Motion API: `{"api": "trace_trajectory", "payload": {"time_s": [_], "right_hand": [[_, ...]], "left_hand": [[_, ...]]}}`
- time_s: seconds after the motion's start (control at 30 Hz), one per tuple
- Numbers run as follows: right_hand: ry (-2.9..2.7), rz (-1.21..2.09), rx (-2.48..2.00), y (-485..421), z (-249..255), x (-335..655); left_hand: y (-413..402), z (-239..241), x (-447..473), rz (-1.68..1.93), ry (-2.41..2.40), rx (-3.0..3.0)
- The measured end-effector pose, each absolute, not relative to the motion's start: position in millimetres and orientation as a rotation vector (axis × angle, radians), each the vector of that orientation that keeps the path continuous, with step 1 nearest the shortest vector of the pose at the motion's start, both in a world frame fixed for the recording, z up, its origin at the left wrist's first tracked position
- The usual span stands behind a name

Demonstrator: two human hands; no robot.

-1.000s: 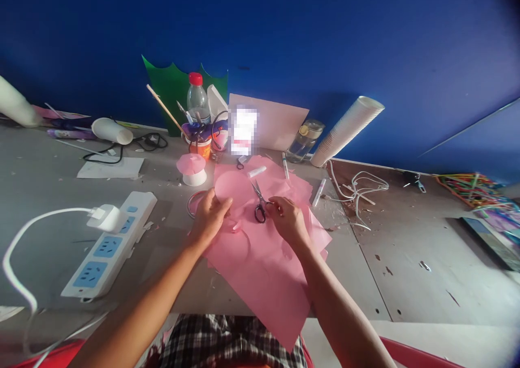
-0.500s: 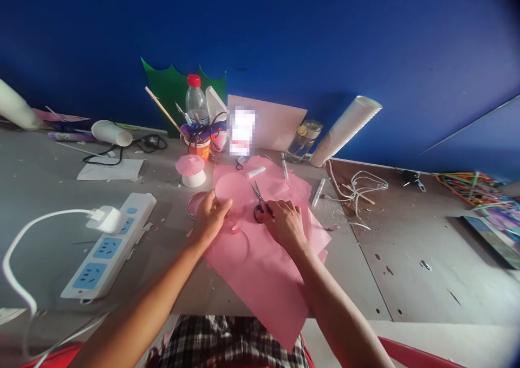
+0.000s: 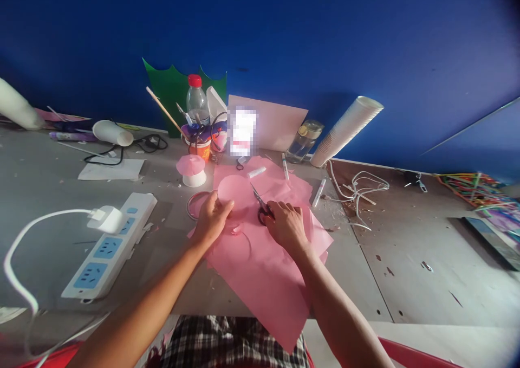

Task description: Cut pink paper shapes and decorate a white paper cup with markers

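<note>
My left hand (image 3: 214,215) pinches the near left edge of a round pink paper disc (image 3: 236,190), held above the sheets. In my right hand (image 3: 285,220) is a pair of scissors (image 3: 262,205) with dark handles, its blades pointing away and to the left, close to the disc's right edge. Beneath both hands lie several overlapping pink paper sheets (image 3: 260,281), one hanging over the table's front edge. A curled pink paper scrap (image 3: 236,231) rests between my wrists. Left of the disc, a roll of tape (image 3: 197,205) lies partly behind my left hand.
A small white cup with a pink paper top (image 3: 192,166) stands behind my left hand. A power strip (image 3: 109,249) lies at left. Along the wall are a red-capped bottle (image 3: 196,99), a glass jar (image 3: 304,141) and leaning stacked paper cups (image 3: 347,129). Markers (image 3: 319,193) lie on the right.
The disc and my left hand have shifted very slightly right. The scissors' handles have drawn closer together, and the blades look more closed.
</note>
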State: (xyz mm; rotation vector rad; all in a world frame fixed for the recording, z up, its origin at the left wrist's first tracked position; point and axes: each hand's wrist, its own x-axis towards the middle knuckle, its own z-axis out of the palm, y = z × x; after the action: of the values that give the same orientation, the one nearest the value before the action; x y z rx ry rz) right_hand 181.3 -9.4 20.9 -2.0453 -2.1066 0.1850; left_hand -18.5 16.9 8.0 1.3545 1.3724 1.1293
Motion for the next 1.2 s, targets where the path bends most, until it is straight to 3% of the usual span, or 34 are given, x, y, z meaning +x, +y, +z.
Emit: {"api": "trace_trajectory", "payload": {"time_s": [0.47,0.7,0.9,1.2], "right_hand": [[-1.866,0.355,-2.017,-6,25,185],[-1.412,0.882,-1.896,2,24,203],[-0.924,1.595,-1.307,7,29,212],[-0.758,1.969,-0.896,-5,28,181]], "left_hand": [[15,10,-17,1.111,1.349,1.302],[14,12,-18,1.146,1.325,1.246],[14,12,-16,1.223,1.193,1.067],[15,13,-11,1.133,0.639,0.531]]}}
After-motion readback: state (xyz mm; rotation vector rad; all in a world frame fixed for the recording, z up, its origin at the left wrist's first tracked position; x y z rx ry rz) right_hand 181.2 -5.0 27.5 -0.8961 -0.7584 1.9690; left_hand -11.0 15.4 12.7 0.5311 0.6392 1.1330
